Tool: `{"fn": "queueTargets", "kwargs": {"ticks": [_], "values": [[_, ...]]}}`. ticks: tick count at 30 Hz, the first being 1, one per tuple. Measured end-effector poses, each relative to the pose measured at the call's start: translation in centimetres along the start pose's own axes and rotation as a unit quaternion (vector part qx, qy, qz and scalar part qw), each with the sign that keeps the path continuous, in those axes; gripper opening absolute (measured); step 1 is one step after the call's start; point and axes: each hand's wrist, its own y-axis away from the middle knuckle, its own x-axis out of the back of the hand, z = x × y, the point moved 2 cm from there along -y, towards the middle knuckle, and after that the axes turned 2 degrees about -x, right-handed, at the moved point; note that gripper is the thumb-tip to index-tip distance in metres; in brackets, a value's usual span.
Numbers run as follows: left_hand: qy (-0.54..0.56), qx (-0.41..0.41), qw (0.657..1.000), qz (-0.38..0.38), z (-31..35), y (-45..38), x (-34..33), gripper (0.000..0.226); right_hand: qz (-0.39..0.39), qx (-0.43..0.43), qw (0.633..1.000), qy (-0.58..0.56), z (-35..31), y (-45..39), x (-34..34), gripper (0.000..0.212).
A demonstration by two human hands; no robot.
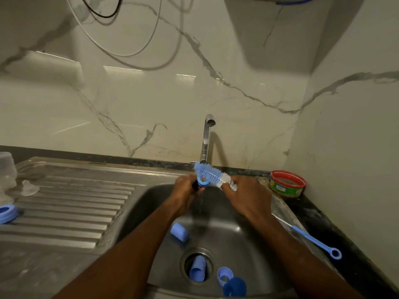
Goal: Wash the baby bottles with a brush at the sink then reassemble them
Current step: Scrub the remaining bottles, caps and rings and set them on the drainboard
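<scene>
Over the steel sink [248, 240] I hold a blue-and-white bottle brush [208, 172] under a thin stream from the tap [206, 139]. My left hand [186, 192] grips its handle end. My right hand [248, 196] pinches the white bristle end. In the basin lie light blue bottle parts: one cap [179, 232], another [197, 270] sitting in the drain, a ring [225, 275] and a darker blue cap [235, 287] at the front. A clear bottle [7, 169], a clear teat [29, 186] and a blue ring [7, 213] rest on the drainboard at left.
A thin blue teat brush [313, 239] lies on the sink's right rim. A red and green tub [287, 183] stands on the dark counter in the back right corner. Marble walls close in behind and to the right. The ribbed drainboard [71, 208] stretches left.
</scene>
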Motion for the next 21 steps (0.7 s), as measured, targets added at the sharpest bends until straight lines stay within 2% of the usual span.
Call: {"fn": "queueTargets", "kwargs": {"ticks": [3, 5, 7, 11, 14, 17, 21], "values": [[-0.031, 0.037, 0.993, -0.108, -1.2, 0.6, -1.0, 0.025, -0.018, 0.019, 1.000, 0.003, -0.9, 0.0, -0.5, 0.044], [-0.060, 0.031, 0.990, -0.121, -1.4, 0.5, -1.3, 0.023, -0.015, 0.019, 1.000, 0.010, -1.2, 0.0, -0.6, 0.043], [-0.052, 0.004, 0.996, -0.078, -1.2, 0.1, -1.1, 0.020, 0.001, 0.002, 1.000, 0.031, -0.9, 0.0, -0.2, 0.040], [0.011, -0.023, 0.997, 0.077, -0.7, -0.4, -0.1, 0.018, 0.035, 0.003, 0.998, 0.054, 0.0, 0.4, 0.1, 0.034], [0.007, -0.036, 0.990, 0.136, -0.5, -0.3, -0.1, 0.012, 0.004, 0.018, 0.999, 0.027, -1.1, 0.5, -0.3, 0.029], [-0.009, -0.046, 0.989, 0.137, -0.5, 0.1, -0.7, 0.012, -0.032, 0.031, 0.998, 0.043, -2.8, 0.4, -1.3, 0.029], [0.043, -0.011, 0.998, 0.047, -0.8, 1.2, -2.2, 0.016, -0.032, 0.027, 0.996, 0.085, -3.9, 0.3, -1.2, 0.036]]}}
